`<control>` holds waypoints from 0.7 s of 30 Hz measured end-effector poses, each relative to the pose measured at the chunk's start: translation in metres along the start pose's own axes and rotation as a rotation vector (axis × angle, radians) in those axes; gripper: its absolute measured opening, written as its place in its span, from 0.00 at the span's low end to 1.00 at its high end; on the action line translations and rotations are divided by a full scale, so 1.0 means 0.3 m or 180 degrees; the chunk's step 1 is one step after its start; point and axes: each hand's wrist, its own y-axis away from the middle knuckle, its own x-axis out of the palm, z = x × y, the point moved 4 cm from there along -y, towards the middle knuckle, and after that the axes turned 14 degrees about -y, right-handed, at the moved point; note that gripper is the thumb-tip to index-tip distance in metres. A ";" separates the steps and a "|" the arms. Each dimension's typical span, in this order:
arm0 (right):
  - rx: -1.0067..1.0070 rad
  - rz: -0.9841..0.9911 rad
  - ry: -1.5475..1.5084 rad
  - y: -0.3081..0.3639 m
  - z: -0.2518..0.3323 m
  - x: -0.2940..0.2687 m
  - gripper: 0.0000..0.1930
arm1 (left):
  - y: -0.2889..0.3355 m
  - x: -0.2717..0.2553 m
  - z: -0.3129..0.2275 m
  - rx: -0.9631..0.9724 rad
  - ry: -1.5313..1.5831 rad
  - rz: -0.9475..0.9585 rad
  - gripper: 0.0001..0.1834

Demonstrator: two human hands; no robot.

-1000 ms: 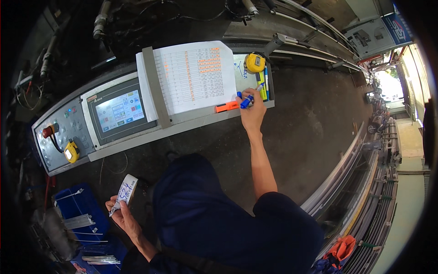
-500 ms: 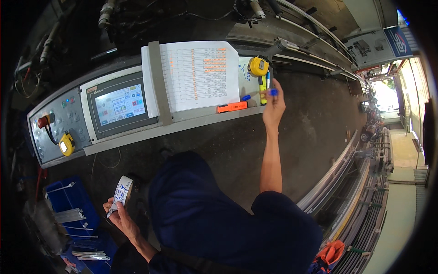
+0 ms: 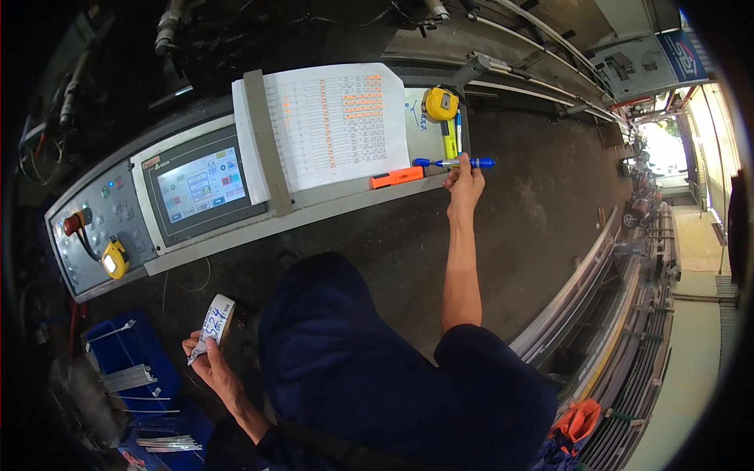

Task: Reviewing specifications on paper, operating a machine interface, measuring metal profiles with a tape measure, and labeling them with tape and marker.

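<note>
My right hand (image 3: pixel 465 191) pinches a blue marker pen (image 3: pixel 484 163) at the right end of the console. The pen lies level across the console's edge, its dark blue cap end pointing left. Low on the left, my left hand (image 3: pixel 214 369) grips a roll of white tape (image 3: pixel 217 314) with blue handwriting on its outer face. Close to the pen are an orange highlighter (image 3: pixel 397 177), a yellow-green highlighter (image 3: pixel 449 141) and a yellow tape measure (image 3: pixel 441 104). Printed sheets (image 3: pixel 330 129) with orange-marked rows sit under a grey metal strip (image 3: pixel 267 141).
Left of the sheets is a touchscreen (image 3: pixel 200 184), then a button panel with a red knob (image 3: pixel 75 223) and a second yellow device (image 3: pixel 115 259). Blue bins (image 3: pixel 129 353) with metal pieces stand at lower left. Long metal profiles (image 3: pixel 605 330) are racked at right.
My right hand has moved slightly down and turned the marker level, its left end now at the cap that lay on the console. My left hand keeps hold of the tape roll.
</note>
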 end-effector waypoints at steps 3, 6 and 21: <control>0.0149 0.0036 -0.0050 0.014 -0.010 0.021 0.15 | -0.018 0.004 -0.004 0.0027 0.0019 0.0075 0.09; 0.0107 0.0214 -0.0184 0.025 0.001 0.048 0.15 | -0.029 0.001 -0.005 0.0003 -0.0079 0.0151 0.09; -0.1415 0.1323 0.1677 0.190 0.102 0.199 0.10 | -0.051 0.008 0.000 -0.0099 -0.0083 -0.0021 0.10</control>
